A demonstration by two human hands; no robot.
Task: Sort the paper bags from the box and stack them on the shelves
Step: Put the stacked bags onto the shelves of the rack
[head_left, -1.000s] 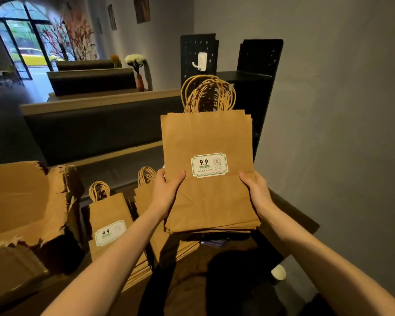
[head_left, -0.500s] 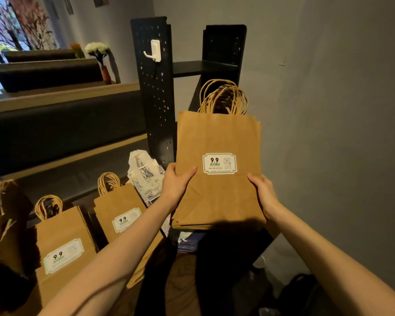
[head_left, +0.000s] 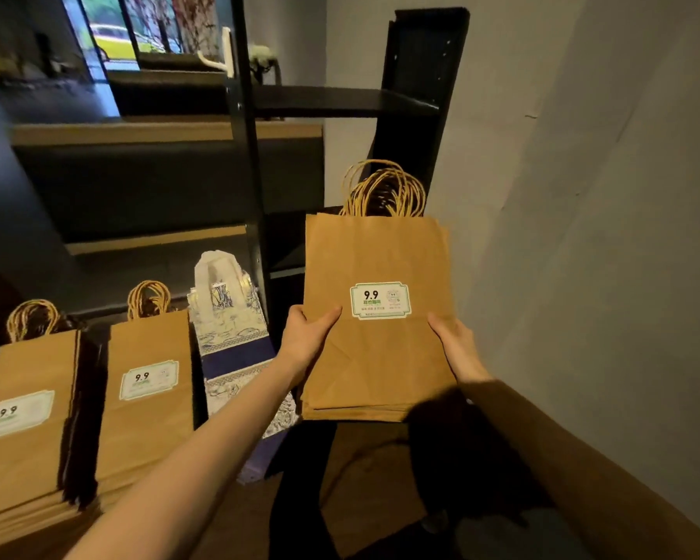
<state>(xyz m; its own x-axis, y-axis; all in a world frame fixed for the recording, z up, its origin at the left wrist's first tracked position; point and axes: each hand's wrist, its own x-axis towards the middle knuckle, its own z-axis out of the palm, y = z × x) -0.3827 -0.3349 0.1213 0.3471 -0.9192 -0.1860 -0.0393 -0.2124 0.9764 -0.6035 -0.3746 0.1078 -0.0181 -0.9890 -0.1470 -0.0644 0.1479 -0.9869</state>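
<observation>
I hold a flat stack of brown paper bags (head_left: 380, 349) with twisted handles and a white "9.9" label, level in front of the black shelf unit (head_left: 340, 101). My left hand (head_left: 306, 337) grips its left edge, thumb on top. My right hand (head_left: 455, 345) grips its right edge the same way. The handles point towards the shelf's lower opening. Two more stacks of the same brown bags (head_left: 150, 394) (head_left: 25, 418) lie to the left. Beside them lies a blue-and-white patterned bag stack (head_left: 235, 357).
The grey wall (head_left: 582, 236) runs close along the right. The shelf's black upright post (head_left: 251, 196) stands just left of the held stack. Dark stepped benches (head_left: 158, 175) rise behind the bags. A window (head_left: 110, 30) shows at the top left.
The view has swung right and closer to the shelf unit. The held stack has moved towards the shelf's lower opening. The cardboard box has left the view at the left.
</observation>
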